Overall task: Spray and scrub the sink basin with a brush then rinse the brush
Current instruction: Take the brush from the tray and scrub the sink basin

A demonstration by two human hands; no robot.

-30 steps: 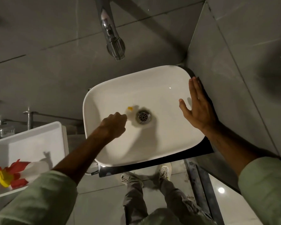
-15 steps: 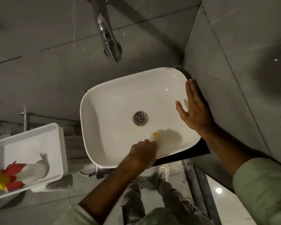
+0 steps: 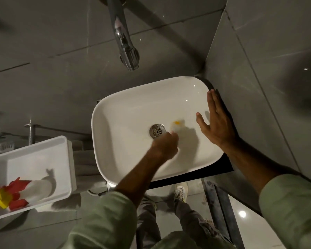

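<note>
I see my left hand [image 3: 164, 144] closed in a fist around the handle of a small brush with a whitish, blurred head and a yellow tip [image 3: 176, 125], inside the white rounded-rectangular ceramic sink basin [image 3: 126, 112]. The brush head lies just beyond the knuckles, pressed to the basin floor. The round chrome drain [image 3: 157, 131] sits just beside the fist on its far left side, close to the fingers, with the brush head immediately to the right of the drain. Motion blur smears the fist and the brush, so I cannot tell how the bristles are angled. My right hand [image 3: 217, 123] is open and flat, fingers together and extended, thumb spread toward the brush; it rests along the basin's right rim, against the dark edge [image 3: 228, 164] under the basin where the grey tiled wall [image 3: 258, 87] meets it. The brush head lies between my two hands, near the right thumb but apart from it. Above both hands, a chrome tap spout [image 3: 127, 49] hangs over the far side of the basin, and I see no water running from it. Well off to the left of my left forearm, a white rectangular plastic tray [image 3: 65, 151] holds a white spray bottle with a red and yellow trigger head [image 3: 20, 193], lying on its side.
</note>
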